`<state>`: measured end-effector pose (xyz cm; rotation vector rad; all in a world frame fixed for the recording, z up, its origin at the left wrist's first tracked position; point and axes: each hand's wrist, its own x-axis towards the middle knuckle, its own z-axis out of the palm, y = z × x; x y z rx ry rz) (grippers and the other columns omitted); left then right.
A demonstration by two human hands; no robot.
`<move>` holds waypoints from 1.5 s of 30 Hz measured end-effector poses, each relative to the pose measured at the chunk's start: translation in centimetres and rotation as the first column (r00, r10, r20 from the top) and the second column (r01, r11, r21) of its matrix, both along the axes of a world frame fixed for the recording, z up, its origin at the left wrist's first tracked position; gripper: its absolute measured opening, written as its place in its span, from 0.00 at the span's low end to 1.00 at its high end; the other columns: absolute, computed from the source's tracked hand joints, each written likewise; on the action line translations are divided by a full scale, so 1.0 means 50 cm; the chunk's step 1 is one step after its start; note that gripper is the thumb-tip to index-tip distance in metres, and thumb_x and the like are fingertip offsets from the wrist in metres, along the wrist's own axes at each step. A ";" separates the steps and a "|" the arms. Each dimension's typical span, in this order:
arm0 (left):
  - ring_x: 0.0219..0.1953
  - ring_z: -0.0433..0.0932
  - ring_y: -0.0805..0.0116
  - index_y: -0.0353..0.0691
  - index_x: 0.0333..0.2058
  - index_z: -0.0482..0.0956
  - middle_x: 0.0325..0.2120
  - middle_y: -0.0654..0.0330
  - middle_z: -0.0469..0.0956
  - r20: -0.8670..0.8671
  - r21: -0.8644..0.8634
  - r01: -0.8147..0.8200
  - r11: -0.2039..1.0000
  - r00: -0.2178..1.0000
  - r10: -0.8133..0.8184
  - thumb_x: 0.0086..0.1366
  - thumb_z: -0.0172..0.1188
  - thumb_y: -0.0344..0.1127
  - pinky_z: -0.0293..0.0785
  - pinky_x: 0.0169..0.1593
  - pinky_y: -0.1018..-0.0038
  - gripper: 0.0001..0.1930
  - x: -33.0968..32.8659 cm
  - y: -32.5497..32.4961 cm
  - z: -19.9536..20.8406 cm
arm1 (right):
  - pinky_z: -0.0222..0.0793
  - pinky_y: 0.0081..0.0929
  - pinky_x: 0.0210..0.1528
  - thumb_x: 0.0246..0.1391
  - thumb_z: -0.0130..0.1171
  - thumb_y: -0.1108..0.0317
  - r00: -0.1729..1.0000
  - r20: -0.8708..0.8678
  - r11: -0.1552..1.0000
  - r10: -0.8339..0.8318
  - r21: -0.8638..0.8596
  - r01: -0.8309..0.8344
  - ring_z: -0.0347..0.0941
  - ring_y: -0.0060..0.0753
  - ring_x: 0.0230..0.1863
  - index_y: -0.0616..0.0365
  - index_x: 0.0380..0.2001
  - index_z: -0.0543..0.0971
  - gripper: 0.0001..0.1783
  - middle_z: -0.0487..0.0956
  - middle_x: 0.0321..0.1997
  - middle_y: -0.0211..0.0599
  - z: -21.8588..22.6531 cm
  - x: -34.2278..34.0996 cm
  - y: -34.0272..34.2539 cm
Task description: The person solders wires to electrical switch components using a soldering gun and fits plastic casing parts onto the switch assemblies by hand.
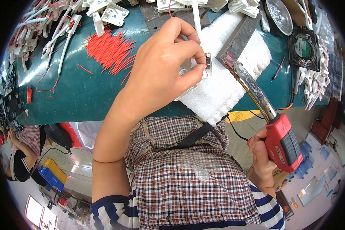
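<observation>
My right hand [262, 153] grips the red and black handle of a soldering gun [283, 143]. Its long, scorched barrel points up and left, with the tip at the near end of a dark metal bar [234, 46]. My left hand [161, 61] is closed in a pinch over a small white plastic housing [209, 73] with a black part in it. A bit of red wire shows just under the pinched fingertips. Part of the housing is hidden behind the fingers. Under both lies a white foam sheet [218, 96].
A pile of short red wires [109, 50] lies left on the green table [73, 96]. White plastic assemblies with cables [67, 38] heap at the far left. On the right are a metal dish [280, 17], a black fan [304, 50] and more white parts [316, 84]. Another person [25, 153] sits at left.
</observation>
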<state>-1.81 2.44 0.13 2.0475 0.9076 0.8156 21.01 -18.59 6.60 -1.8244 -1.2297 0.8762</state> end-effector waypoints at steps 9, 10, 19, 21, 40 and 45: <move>0.42 0.76 0.66 0.37 0.35 0.83 0.39 0.60 0.75 -0.012 0.049 -0.119 0.992 0.993 0.119 0.57 0.67 0.25 0.72 0.46 0.73 0.07 -0.040 0.006 0.023 | 0.61 0.20 0.22 0.58 0.64 0.65 0.997 -0.054 0.998 -0.052 0.044 0.055 0.62 0.19 0.17 0.66 0.42 0.73 0.17 0.69 0.22 0.30 -0.007 -0.010 0.002; 0.39 0.76 0.71 0.35 0.37 0.82 0.36 0.61 0.76 -0.037 0.067 -0.201 0.977 0.978 0.203 0.61 0.64 0.24 0.71 0.42 0.76 0.06 -0.063 0.011 0.030 | 0.61 0.20 0.22 0.58 0.64 0.65 0.997 -0.064 0.998 -0.048 0.046 0.051 0.62 0.19 0.17 0.66 0.42 0.73 0.17 0.69 0.22 0.30 -0.005 -0.013 0.004; 0.28 0.76 0.65 0.38 0.30 0.78 0.27 0.60 0.77 -0.468 -0.022 -0.421 0.907 0.806 0.362 0.52 0.73 0.32 0.72 0.34 0.69 0.11 -0.152 -0.039 0.017 | 0.59 0.20 0.22 0.60 0.59 0.69 0.980 -0.192 0.998 -0.054 0.028 0.060 0.59 0.17 0.17 0.67 0.45 0.71 0.15 0.66 0.22 0.29 -0.005 -0.014 0.012; 0.27 0.76 0.63 0.38 0.29 0.77 0.26 0.59 0.76 -0.447 0.011 -0.460 0.888 0.792 0.416 0.53 0.72 0.32 0.73 0.33 0.67 0.11 -0.154 -0.054 0.009 | 0.59 0.19 0.22 0.60 0.58 0.70 0.985 -0.170 0.999 -0.018 0.043 0.025 0.58 0.16 0.17 0.67 0.45 0.70 0.15 0.66 0.22 0.29 -0.007 -0.009 0.003; 0.20 0.69 0.79 0.38 0.30 0.82 0.26 0.64 0.78 -0.007 0.061 -0.283 0.957 0.959 0.284 0.55 0.69 0.24 0.66 0.25 0.81 0.05 0.013 -0.079 0.023 | 0.60 0.21 0.22 0.57 0.67 0.65 0.991 -0.132 0.997 -0.018 -0.075 0.008 0.63 0.20 0.19 0.66 0.46 0.74 0.19 0.70 0.23 0.30 -0.003 0.000 -0.016; 0.19 0.69 0.79 0.38 0.30 0.82 0.26 0.65 0.78 0.005 0.073 -0.300 0.951 0.954 0.301 0.55 0.69 0.24 0.65 0.24 0.80 0.05 0.026 -0.080 0.006 | 0.62 0.21 0.23 0.56 0.66 0.68 0.992 -0.122 0.995 -0.034 -0.096 0.023 0.66 0.20 0.20 0.67 0.46 0.75 0.18 0.72 0.24 0.30 -0.010 0.001 -0.016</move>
